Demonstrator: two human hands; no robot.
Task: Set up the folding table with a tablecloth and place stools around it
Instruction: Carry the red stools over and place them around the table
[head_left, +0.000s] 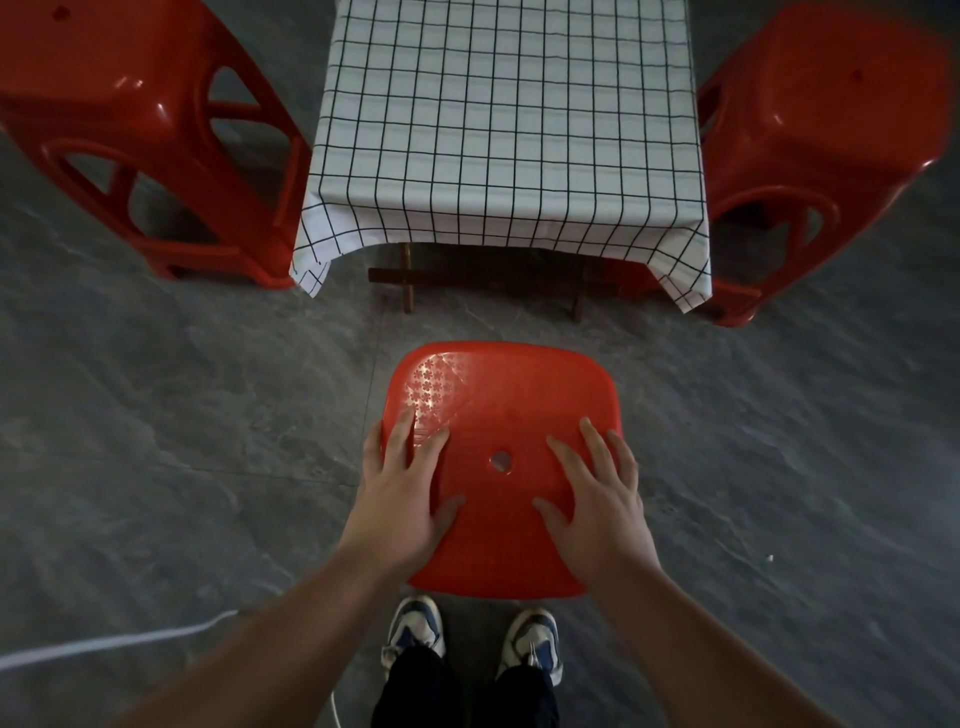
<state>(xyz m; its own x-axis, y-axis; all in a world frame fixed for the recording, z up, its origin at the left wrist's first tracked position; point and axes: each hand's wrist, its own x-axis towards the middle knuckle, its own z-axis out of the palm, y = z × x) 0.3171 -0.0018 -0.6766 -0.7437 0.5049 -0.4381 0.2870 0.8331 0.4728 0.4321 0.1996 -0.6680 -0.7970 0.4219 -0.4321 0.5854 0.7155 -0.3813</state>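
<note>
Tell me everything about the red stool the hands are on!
The red stool looks like shiny plastic. Only its squarish seat with rounded corners shows from above, with a small round hole in the middle and a little flower pattern catching the light. It stands on the grey floor, just in front of the covered table. The left hand and right hand lie flat on it, fingers spread.

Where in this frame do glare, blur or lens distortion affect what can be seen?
Head view: glare washes the near stool seat's far-left corner; the right stool is motion-blurred; wide-angle bending splays both side stools outward; dim light hides the table's underside below the tablecloth.
</note>
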